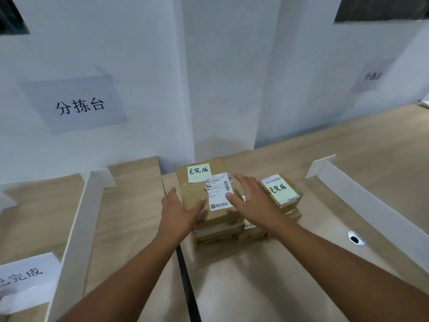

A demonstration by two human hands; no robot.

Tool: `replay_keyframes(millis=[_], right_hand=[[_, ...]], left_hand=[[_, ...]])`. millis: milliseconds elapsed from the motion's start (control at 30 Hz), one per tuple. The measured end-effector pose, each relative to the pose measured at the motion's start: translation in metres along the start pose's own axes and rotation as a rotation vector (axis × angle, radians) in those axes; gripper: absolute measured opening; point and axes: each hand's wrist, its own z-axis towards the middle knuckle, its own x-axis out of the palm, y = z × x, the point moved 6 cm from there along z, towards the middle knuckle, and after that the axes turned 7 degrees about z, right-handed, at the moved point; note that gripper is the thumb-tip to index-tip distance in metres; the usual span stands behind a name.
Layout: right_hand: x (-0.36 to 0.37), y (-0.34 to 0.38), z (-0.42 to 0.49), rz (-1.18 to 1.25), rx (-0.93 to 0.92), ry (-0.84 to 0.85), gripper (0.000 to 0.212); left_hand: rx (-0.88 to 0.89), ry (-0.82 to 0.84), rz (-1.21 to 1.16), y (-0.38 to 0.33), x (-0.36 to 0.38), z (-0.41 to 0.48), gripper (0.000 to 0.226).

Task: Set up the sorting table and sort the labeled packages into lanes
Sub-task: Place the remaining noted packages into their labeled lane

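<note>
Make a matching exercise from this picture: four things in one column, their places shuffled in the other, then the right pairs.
Things
1. large box
2. small box
3. wall sign
4. cable hole

Places
A. taped to the wall, upper left
B. set in the tabletop, far right of both boxes
C. between the left hand and the right hand
D. just right of the right hand

Pairs: 1-C, 2-D, 3-A, 4-B
</note>
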Motion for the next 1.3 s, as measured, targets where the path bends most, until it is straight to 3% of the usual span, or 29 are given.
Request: replay_keyframes(millis=[133, 400, 600, 733, 1033, 1200, 1300], right_hand=[[0.036, -0.030, 0.034, 0.062, 0.078, 0.129, 0.070], [0.047, -0.040, 0.032, 0.082, 0.058, 0.107, 0.072], [0.022, 0.032, -0.016, 0.125, -0.040, 0.011, 0.067], [0.034, 0.115, -0.061, 0.204, -0.176, 0.058, 0.067], [0.216, 0.263, -0.203, 0.366, -0.253, 0.384, 0.088], [0.312, 0.298, -0.288, 0.406, -0.212, 0.523, 0.094], [0.354, 0.308, -0.327, 0.368, -0.184, 0.580, 0.097]], left_hand=[[-0.058, 0.034, -0.075, 0.014, 0.030, 0.023, 0.077], [-0.087, 0.053, -0.128, 0.022, 0.038, 0.024, 0.082], [-0.015, 0.020, -0.202, 0.017, -0.030, -0.023, 0.086], [0.008, -0.067, -0.196, 0.036, -0.119, -0.085, 0.080], [-0.145, -0.219, -0.113, 0.197, -0.309, -0.250, 0.091], [-0.255, -0.196, -0.204, 0.299, -0.358, -0.323, 0.067], [-0.275, -0.162, -0.168, 0.349, -0.371, -0.350, 0.066]])
